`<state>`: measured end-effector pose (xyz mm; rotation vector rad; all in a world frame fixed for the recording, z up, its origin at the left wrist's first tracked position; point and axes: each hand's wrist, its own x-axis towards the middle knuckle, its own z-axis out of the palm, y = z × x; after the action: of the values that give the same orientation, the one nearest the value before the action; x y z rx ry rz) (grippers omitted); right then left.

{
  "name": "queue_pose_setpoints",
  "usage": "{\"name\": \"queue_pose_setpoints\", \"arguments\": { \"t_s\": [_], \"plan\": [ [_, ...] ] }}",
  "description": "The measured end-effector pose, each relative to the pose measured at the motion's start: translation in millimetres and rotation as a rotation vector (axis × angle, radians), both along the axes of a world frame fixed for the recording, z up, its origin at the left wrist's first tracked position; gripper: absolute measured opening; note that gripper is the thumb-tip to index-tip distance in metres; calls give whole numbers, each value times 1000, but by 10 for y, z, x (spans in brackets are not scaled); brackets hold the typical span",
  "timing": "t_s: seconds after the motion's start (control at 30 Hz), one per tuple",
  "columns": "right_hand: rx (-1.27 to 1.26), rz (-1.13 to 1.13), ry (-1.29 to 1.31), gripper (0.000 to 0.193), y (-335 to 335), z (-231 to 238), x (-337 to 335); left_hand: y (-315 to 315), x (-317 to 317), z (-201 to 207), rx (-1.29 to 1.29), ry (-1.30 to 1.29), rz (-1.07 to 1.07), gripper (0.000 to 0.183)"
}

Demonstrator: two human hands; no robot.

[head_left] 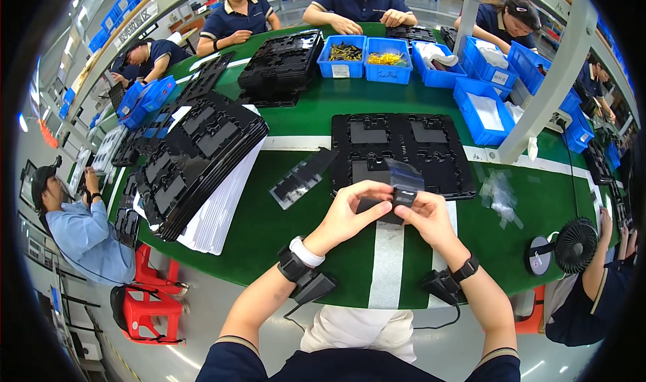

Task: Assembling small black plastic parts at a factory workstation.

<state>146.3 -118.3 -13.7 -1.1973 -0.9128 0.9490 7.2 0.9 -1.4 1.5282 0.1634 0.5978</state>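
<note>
My left hand (350,214) and my right hand (425,215) meet over the green table (303,227), both pinching a small black part (404,197) that sits partly inside a clear plastic bag (404,175). Just beyond the hands lies a black moulded tray (437,153) with several recesses. A smaller black tray piece (301,178) lies to the left of it. Loose clear bags (499,193) lie to the right of my right hand.
A tall slanted stack of black trays (195,163) on white sheets stands at the left. Blue bins (367,57) line the far side, where other people sit. A grey post (552,79) rises at the right, and a small black fan (575,244) stands near the table edge.
</note>
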Motion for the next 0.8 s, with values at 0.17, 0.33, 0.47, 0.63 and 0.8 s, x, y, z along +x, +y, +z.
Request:
{"name": "queue_pose_setpoints", "arguments": {
  "t_s": [0.17,0.33,0.47,0.63,0.8],
  "plan": [
    [74,-107,-7,13,33,107,-110,16,-22,-58,8,26,38,25],
    [6,-162,119,19,16,40,76,8,-17,-36,17,104,95,24],
    [67,-186,57,18,20,44,83,29,-9,-98,158,154,199,22],
    [14,-220,143,18,22,154,71,49,-47,-62,29,119,182,18],
    [29,-27,-56,26,17,64,87,32,-28,-42,-42,115,92,18]
  ]
}}
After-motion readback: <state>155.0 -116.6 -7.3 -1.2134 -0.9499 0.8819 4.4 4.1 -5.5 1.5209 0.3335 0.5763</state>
